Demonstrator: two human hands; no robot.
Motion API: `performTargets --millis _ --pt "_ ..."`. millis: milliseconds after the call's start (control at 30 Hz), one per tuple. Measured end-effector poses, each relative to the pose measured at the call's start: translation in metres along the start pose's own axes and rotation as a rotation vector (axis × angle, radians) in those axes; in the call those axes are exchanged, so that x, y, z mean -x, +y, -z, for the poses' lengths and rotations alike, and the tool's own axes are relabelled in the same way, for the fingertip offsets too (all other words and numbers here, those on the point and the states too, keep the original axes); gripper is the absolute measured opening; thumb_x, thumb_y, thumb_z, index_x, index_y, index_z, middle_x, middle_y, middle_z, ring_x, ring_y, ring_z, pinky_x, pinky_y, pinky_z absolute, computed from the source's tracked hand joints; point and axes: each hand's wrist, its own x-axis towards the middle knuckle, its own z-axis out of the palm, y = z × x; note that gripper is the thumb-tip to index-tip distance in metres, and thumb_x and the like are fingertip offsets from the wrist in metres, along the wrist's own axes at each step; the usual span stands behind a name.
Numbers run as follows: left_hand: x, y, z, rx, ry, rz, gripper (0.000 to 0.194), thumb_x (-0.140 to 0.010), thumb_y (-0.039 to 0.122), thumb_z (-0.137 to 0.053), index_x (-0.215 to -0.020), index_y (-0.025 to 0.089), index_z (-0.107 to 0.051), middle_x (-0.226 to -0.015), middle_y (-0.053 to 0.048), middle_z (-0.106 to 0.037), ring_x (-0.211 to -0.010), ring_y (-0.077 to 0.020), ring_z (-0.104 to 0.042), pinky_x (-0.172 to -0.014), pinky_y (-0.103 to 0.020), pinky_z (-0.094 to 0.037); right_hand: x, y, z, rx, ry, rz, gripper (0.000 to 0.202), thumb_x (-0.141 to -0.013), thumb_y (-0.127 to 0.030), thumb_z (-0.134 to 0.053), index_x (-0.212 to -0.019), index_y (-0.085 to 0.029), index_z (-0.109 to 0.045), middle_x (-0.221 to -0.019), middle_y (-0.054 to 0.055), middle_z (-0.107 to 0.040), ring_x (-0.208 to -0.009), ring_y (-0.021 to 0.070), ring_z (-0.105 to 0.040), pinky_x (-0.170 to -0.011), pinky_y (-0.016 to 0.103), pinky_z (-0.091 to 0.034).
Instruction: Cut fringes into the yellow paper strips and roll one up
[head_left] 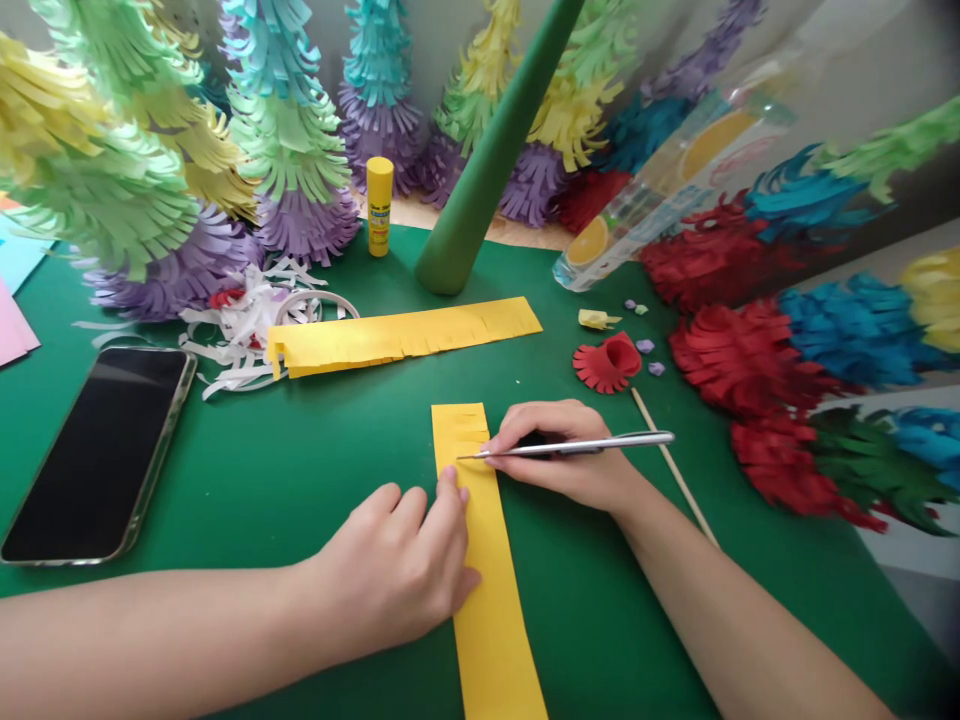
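Observation:
A yellow paper strip lies lengthwise in front of me, with a few short slits along its right edge near the far end. My left hand presses on the strip's left side, fingers curled and index fingertip down on the paper. In my right hand is a slim silver craft knife, held like a pen. Its thin tip touches or hovers just over the strip, close to my left index finger. Beyond my hands rests a second, fringed yellow strip.
A phone lies at left beside white paper shreds. A glue stick and a green paper cone stand behind. Right of my hand are a red paper curl and a wooden stick. Several fringed paper cones surround the table.

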Motion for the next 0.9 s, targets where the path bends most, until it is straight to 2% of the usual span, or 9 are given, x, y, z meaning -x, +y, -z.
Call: performTargets --millis 133,267,400,733,900 --pt "-0.0020 -0.0021 -0.0011 0.021 -0.011 0.006 0.039 -0.091 0.031 -0.043 -0.105 0.005 -0.067 -0.108 -0.019 -0.068 -0.059 -0.0183 -0.060 -0.047 -0.032 -0.038 0.0007 0.0013 0.0008 0.011 -0.009 0.016 0.006 -0.078 -0.024 -0.071 -0.076 -0.018 -0.070 -0.073 0.005 -0.072 -0.064 0.0155 -0.066 -0.056 0.026 -0.051" --pt "-0.0040 -0.0040 -0.0003 0.044 -0.023 0.009 0.036 -0.090 0.031 -0.043 -0.100 0.008 -0.068 -0.107 -0.017 -0.069 -0.057 -0.0175 -0.059 -0.045 -0.031 -0.037 0.0010 0.0012 0.0025 0.046 -0.025 0.092 0.002 -0.079 -0.020 -0.071 -0.078 -0.019 -0.069 -0.075 0.005 -0.072 -0.066 0.0155 -0.066 -0.060 0.027 -0.052" --pt "-0.0041 -0.0037 0.0017 0.027 -0.027 -0.003 0.036 -0.091 0.030 -0.043 -0.101 0.007 -0.068 -0.104 -0.018 -0.069 -0.056 -0.0175 -0.059 -0.045 -0.031 -0.037 0.0000 0.0009 0.0050 0.099 -0.050 0.156 0.002 -0.079 -0.018 -0.070 -0.081 -0.019 -0.070 -0.072 0.004 -0.071 -0.065 0.0148 -0.064 -0.060 0.026 -0.050" --pt "-0.0048 -0.0020 0.0025 0.003 -0.039 0.011 0.037 -0.091 0.028 -0.041 -0.101 0.006 -0.069 -0.103 -0.017 -0.069 -0.057 -0.0172 -0.059 -0.045 -0.031 -0.038 -0.0029 0.0020 0.0085 0.133 -0.063 0.193 0.001 -0.080 -0.018 -0.071 -0.081 -0.018 -0.070 -0.071 0.003 -0.071 -0.065 0.0132 -0.064 -0.062 0.025 -0.050" --pt "-0.0057 -0.0027 0.0040 0.008 -0.044 0.010 0.036 -0.090 0.027 -0.042 -0.095 0.006 -0.071 -0.098 -0.016 -0.070 -0.055 -0.0169 -0.059 -0.044 -0.030 -0.037 -0.0029 0.0031 0.0095 0.121 -0.066 0.193 0.002 -0.080 -0.018 -0.071 -0.081 -0.018 -0.070 -0.072 0.003 -0.071 -0.065 0.0130 -0.065 -0.064 0.025 -0.052"
